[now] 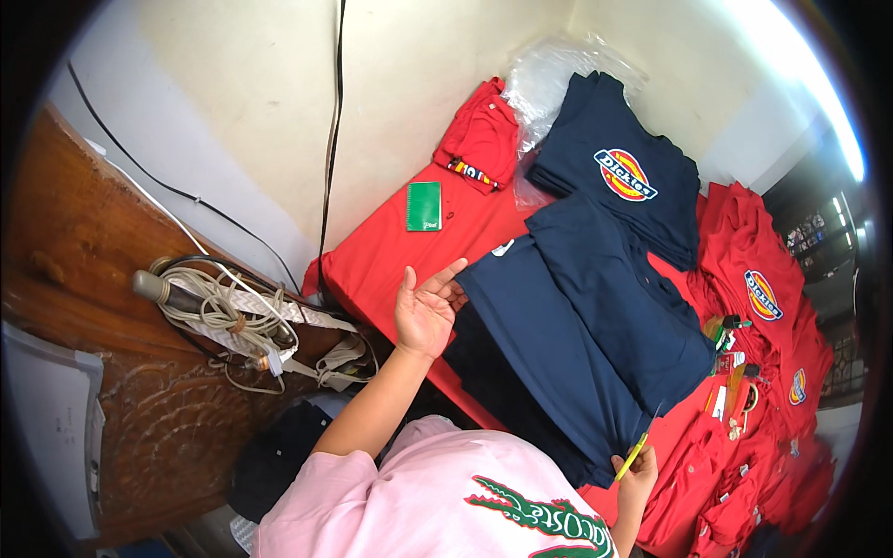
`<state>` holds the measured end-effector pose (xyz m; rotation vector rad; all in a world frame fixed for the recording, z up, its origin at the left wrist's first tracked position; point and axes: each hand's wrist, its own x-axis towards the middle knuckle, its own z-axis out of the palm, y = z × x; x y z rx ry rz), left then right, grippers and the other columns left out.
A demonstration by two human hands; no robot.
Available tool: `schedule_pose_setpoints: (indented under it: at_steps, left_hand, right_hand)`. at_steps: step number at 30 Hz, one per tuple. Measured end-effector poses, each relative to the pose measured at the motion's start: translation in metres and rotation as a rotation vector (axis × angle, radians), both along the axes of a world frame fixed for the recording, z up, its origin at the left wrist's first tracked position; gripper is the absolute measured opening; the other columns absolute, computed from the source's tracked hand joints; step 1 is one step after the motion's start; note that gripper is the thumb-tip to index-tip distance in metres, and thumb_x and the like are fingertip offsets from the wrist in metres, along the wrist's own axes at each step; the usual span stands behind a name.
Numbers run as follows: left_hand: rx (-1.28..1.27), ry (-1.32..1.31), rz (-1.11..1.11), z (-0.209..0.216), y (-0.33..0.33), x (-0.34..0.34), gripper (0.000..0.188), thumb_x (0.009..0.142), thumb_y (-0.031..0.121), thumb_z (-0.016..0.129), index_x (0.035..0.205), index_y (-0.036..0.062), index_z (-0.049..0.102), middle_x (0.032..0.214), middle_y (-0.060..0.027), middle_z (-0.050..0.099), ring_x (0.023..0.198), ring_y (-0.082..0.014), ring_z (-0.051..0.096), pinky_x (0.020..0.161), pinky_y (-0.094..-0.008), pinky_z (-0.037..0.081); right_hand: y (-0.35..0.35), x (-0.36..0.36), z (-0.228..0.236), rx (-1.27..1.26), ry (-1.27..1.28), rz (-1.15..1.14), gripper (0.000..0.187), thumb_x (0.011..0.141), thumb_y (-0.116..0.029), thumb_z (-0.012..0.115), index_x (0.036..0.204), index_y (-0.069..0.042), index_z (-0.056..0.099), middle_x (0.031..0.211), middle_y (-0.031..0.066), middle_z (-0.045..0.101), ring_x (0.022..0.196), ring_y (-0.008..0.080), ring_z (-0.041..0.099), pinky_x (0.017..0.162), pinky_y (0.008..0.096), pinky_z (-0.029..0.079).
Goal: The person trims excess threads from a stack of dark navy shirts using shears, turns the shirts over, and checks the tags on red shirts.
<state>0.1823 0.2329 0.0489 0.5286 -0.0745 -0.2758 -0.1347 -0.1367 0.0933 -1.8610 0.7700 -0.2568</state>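
Note:
A navy garment is spread over the red cloth in front of me, with a small white patch near its far left edge. My left hand is open, palm up with fingers apart, beside that garment's left edge; it holds nothing. At the garment's near right corner, my right hand is closed around a slim yellow-handled tool with a thin metal tip; its exact kind is unclear. Behind lies a folded navy shirt with a round printed emblem.
A green spiral notebook and a folded red garment lie farther back, near clear plastic bags. Red shirts and small bottles are on the right. Coiled cords hang by carved wood on the left.

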Motion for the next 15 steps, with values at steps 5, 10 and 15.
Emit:
schedule_pose_setpoints:
  at_steps: [5, 10, 15]
  left_hand:
    - [0.024, -0.038, 0.014, 0.004, -0.001, -0.003, 0.086, 0.106, 0.071, 0.036, 0.138, -0.0024, 0.068, 0.133, -0.0104, 0.073, 0.103, -0.0156, 0.065, 0.102, -0.0351, 0.046]
    - [0.01, -0.054, -0.013, 0.006, 0.001, -0.004, 0.082, 0.108, 0.067, 0.035, 0.139, -0.0016, 0.067, 0.136, -0.0107, 0.072, 0.104, -0.0142, 0.065, 0.103, -0.0357, 0.045]
    - [0.274, 0.017, -0.039, 0.058, -0.051, 0.051, 0.075, 0.112, 0.057, 0.035, 0.151, -0.0052, 0.054, 0.127, -0.01, 0.072, 0.115, -0.0197, 0.064, 0.105, -0.0357, 0.047]
  right_hand:
    - [-0.003, -0.002, 0.004, -0.036, 0.079, 0.029, 0.033, 0.086, 0.014, 0.075, 0.097, -0.008, 0.054, 0.077, -0.0079, 0.049, 0.067, 0.0, 0.045, 0.06, 0.0185, 0.036]
    - [-0.006, 0.0, 0.006, 0.017, 0.081, 0.002, 0.033, 0.084, 0.013, 0.077, 0.098, -0.009, 0.056, 0.078, -0.0078, 0.05, 0.068, 0.0015, 0.046, 0.06, 0.0195, 0.037]
    - [-0.075, 0.03, 0.002, 0.336, -0.232, -0.093, 0.021, 0.09, -0.003, 0.072, 0.105, -0.011, 0.06, 0.086, -0.0052, 0.049, 0.077, 0.009, 0.052, 0.07, 0.0256, 0.046]
